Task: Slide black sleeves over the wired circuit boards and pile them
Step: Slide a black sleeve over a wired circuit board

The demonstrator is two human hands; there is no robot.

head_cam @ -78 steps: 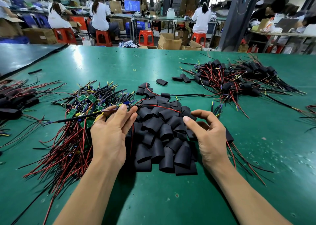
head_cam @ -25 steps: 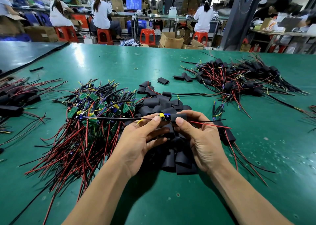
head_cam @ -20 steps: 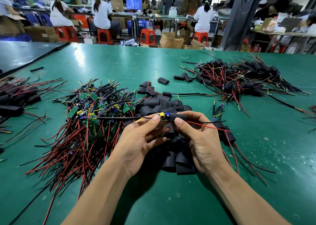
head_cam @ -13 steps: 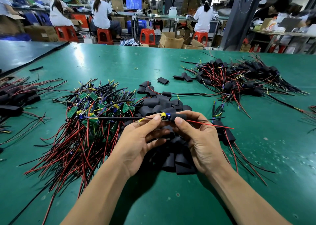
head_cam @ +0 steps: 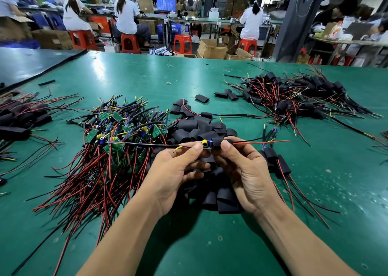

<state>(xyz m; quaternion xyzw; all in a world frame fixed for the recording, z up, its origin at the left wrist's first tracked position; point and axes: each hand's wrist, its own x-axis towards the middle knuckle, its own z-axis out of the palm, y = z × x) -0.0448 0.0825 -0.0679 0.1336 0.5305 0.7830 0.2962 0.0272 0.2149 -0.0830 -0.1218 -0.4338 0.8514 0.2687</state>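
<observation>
Board (head_cam: 206, 145) and sleeve (head_cam: 218, 143) are held together in the air over the middle of the green bench (head_cam: 189, 244), nearer its front edge. The left grip (head_cam: 174, 170) pinches the board between thumb and forefinger — a yellow part and a blue one show just past the fingertip. The right grip (head_cam: 245, 170) pinches the black sleeve, whose left mouth touches the board's right end; how much of the board is inside cannot be told. A black cable (head_cam: 147, 144) runs level from the board toward the left edge. A red wire (head_cam: 262, 142) comes out of the sleeve's other end toward the right edge.

Below both grips lies a heap of empty sleeves (head_cam: 220, 200), partly hidden by them. Just left of it, touching, sprawls a pile of bare boards (head_cam: 117, 141) — green boards on top, red and black wires fanning toward the front-left corner. Toward the far-right corner lies a pile of sleeved boards (head_cam: 294, 99), well apart from the grips. A few loose sleeves (head_cam: 202, 98) lie between that pile and the heap. Another dark bundle (head_cam: 19, 118) sits at the left edge. A small yellow ring (head_cam: 168, 83) lies alone toward the far edge. Beyond the bench, people (head_cam: 126, 13) in white tops sit on red stools (head_cam: 182, 42) at other benches.
</observation>
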